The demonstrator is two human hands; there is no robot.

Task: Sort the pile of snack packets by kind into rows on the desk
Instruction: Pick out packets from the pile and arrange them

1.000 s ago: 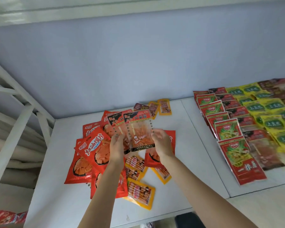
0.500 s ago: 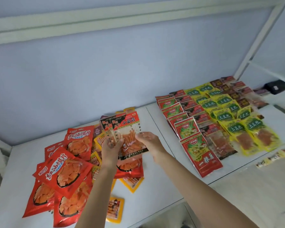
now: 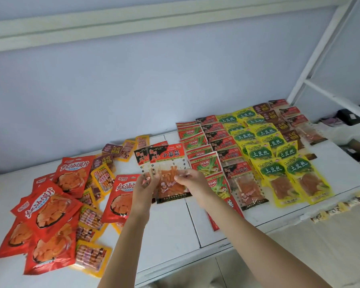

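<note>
Both hands hold up clear gluten-strip packets with red-and-black headers, fanned one behind another above the desk's middle. My left hand pinches their left edge and my right hand pinches the right edge of the front one. An unsorted pile of big red chip bags, yellow packets and small brown packets lies on the left. To the right run sorted rows: red-green packets, matching gluten-strip packets, yellow-green packets and brown packets.
The white desk has a seam just right of my hands and ends against a pale blue wall. A white bed-frame post rises at the right. A strip of small wrapped candies lies along the front right edge.
The view has swung right, bringing more of the sorted rows into sight. My hands have carried the fanned packets right, closer to the red-green row, grip unchanged.
</note>
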